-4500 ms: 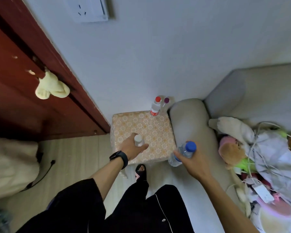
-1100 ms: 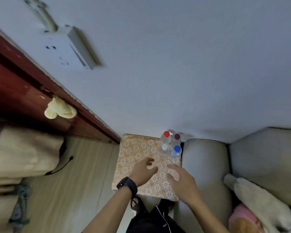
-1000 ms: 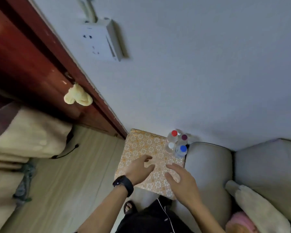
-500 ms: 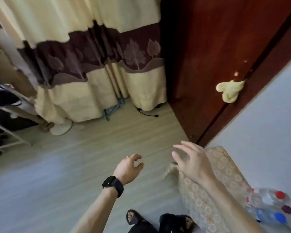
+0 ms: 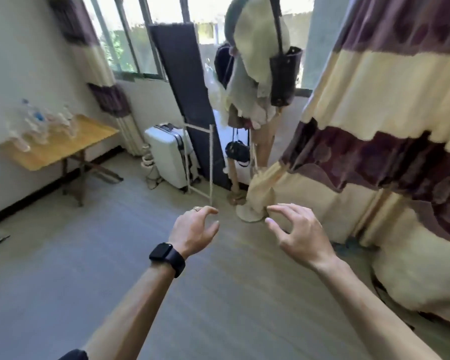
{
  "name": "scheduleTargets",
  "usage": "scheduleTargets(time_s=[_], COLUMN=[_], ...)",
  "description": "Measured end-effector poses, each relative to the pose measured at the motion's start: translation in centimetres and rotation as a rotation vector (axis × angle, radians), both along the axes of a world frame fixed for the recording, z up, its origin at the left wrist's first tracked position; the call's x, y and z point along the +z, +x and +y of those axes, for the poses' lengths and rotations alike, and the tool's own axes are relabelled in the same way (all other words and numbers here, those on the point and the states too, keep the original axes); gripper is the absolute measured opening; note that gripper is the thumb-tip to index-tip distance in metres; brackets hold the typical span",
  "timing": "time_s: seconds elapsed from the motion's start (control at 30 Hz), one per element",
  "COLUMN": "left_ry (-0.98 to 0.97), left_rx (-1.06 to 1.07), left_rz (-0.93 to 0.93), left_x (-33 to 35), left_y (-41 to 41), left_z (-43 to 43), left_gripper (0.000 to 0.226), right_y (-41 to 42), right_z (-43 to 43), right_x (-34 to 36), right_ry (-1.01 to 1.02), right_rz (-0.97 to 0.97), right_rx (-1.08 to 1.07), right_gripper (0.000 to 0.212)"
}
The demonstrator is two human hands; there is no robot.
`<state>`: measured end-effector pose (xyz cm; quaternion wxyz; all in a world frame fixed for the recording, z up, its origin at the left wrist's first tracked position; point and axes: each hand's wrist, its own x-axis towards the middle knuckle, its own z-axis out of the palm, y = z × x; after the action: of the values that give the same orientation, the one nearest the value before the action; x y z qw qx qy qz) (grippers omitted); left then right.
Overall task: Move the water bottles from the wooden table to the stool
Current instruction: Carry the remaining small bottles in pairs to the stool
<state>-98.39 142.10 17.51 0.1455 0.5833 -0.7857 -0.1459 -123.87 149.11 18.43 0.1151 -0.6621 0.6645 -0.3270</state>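
Both hands are empty right now: the left hand [image 5: 192, 231], the one with the black smartwatch [image 5: 167, 258] on its wrist, and the right hand [image 5: 298, 233] both hang out in front over the grey floor [image 5: 63, 268], fingers spread and loosely curled, gripping nothing. The water bottles [image 5: 40, 123] are way over at the left, bunched together on the wooden bench [image 5: 63, 149] that sits against the wall, well apart from either hand. They're pretty smeared by motion blur, so I can't count them properly, but they look like clear plastic ones, and at least one has a blue cap or label. The stool isn't in view at all. My guess on handling: small clear plastic bottles like these are light if empty and have a bit of heft if full (can't tell the fill level from here), with thin walls that dent if you squeeze hard, and smooth sides that can slip. So I'd wrap the fingers around the middle of the body or just under the shoulder, one bottle per hand, firm but not crushing. Since they stand so close together, pick from the outer edge of the bunch first or you'll likely knock a neighbour over.
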Motion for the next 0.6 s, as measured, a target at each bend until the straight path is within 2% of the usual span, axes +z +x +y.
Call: scheduleTargets(time_s=[0.23,0.47,0.6], left_ry=[-0.172,-0.304,-0.302], left_rx=[0.358,0.631,0.74], left_rz=[0.052,-0.073,-0.087], left_x=[6.4,13.0,16.1], left_y=[14.4,24.0,27.8], left_z=[-6.8,-15.7,-20.1], left_gripper=[0.035,0.034,0.036], right_y=[13.4,23.4,27.1], right_z=[-14.8,-29.9,-37.4], right_x=[5.9,11.8,14.7], right_ry=[-0.096,-0.217,-0.244], right_rz=[0.005,0.061,0.069], right_rx=[0.325,0.552,0.623], right_gripper=[0.04,0.045,0.043])
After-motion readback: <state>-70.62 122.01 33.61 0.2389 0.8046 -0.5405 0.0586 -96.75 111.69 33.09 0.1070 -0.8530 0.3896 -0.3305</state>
